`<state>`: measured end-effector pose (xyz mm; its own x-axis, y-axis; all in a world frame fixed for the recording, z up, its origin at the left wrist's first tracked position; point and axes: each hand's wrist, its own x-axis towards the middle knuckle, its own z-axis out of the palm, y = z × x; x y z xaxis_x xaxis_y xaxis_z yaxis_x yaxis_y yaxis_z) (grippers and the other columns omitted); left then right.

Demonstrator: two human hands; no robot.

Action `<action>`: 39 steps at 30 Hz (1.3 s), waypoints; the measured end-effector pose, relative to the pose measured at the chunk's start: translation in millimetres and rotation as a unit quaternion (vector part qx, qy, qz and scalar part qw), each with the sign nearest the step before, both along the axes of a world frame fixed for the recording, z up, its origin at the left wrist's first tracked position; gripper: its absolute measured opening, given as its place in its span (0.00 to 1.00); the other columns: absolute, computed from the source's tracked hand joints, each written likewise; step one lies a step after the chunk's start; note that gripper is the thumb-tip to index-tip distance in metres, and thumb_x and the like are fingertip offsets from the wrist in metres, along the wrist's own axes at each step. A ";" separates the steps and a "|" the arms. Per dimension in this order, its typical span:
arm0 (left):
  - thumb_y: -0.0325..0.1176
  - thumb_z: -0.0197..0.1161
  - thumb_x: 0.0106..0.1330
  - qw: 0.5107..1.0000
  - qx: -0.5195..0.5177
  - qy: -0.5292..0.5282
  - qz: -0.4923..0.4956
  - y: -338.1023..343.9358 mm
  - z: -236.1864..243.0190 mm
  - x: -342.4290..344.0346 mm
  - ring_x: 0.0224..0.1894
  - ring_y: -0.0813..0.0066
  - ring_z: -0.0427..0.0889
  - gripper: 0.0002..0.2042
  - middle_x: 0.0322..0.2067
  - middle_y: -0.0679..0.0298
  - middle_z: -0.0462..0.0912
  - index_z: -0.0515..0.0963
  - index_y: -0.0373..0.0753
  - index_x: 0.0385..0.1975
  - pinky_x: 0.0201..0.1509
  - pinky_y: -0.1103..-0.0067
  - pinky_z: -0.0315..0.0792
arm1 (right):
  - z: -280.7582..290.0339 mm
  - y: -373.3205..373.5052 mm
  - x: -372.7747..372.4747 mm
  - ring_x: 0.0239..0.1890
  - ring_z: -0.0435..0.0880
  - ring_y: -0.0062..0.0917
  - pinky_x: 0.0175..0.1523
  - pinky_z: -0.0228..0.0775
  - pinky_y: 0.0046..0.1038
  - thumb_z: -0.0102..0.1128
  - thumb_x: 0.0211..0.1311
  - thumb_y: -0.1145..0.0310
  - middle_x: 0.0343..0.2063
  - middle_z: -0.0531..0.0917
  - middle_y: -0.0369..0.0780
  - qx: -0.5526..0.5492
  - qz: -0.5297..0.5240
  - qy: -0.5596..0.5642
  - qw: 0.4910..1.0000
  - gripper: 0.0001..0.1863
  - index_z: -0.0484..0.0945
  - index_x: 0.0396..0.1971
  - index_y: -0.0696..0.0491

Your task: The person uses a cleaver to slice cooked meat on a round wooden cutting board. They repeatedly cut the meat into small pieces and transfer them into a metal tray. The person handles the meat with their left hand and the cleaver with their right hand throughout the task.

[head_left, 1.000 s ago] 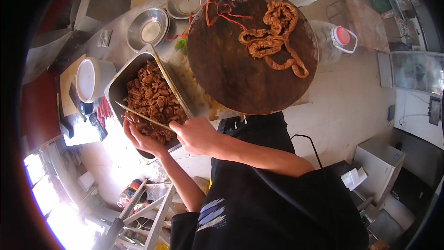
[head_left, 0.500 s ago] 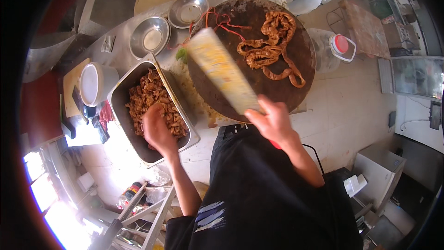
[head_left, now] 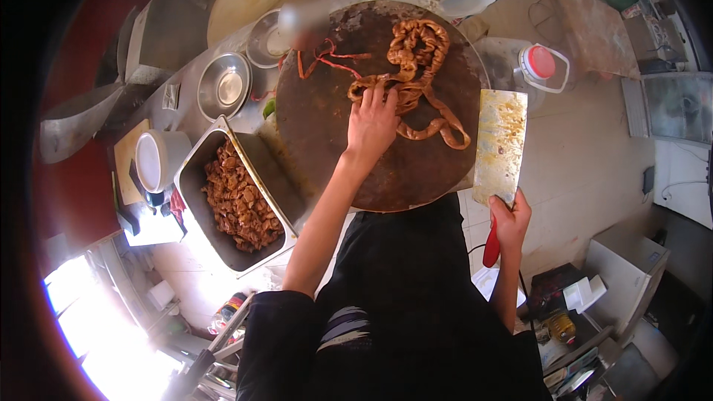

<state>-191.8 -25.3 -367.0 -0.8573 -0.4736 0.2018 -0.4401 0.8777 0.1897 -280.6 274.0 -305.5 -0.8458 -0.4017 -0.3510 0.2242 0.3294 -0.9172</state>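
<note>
My left hand [head_left: 372, 122] lies fingers spread on a long coil of brown cooked intestine [head_left: 413, 67] that sprawls over a round dark wooden chopping block [head_left: 327, 134]. My right hand [head_left: 510, 219] grips the red handle of a broad cleaver [head_left: 501, 145], its smeared blade held flat just off the block's right edge. Left of the block stands a rectangular steel tray [head_left: 194, 171] filled with chopped brown meat [head_left: 238, 200].
Two round steel bowls [head_left: 225, 86] sit behind the tray, with a white lidded tub [head_left: 152, 160] at far left. Red strings [head_left: 327, 59] lie on the block's far side. A clear plastic jug with a red cap [head_left: 540, 63] stands at the right. Plastic bags lie at the back.
My left hand left the tray and reached onto the intestine on the block. My right hand swung the cleaver from above the block to its right side.
</note>
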 end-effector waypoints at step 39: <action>0.24 0.61 0.63 0.591 0.528 0.421 0.441 82.0 -5.3 110.8 0.34 0.75 0.80 0.11 0.36 0.60 0.81 0.72 0.32 0.44 0.36 0.80 0.76 | 2.4 -117.5 -34.9 0.26 0.82 0.50 0.29 0.72 0.40 0.63 0.60 0.68 0.21 0.81 0.52 -0.032 0.446 0.167 0.879 0.13 0.77 0.41 0.59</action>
<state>-81.1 56.7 -372.3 0.0118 -0.9044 -0.4266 0.0035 -0.4266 0.9044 -315.5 156.5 -303.0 -0.2364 -0.9670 -0.0949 -0.3820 0.1823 -0.9060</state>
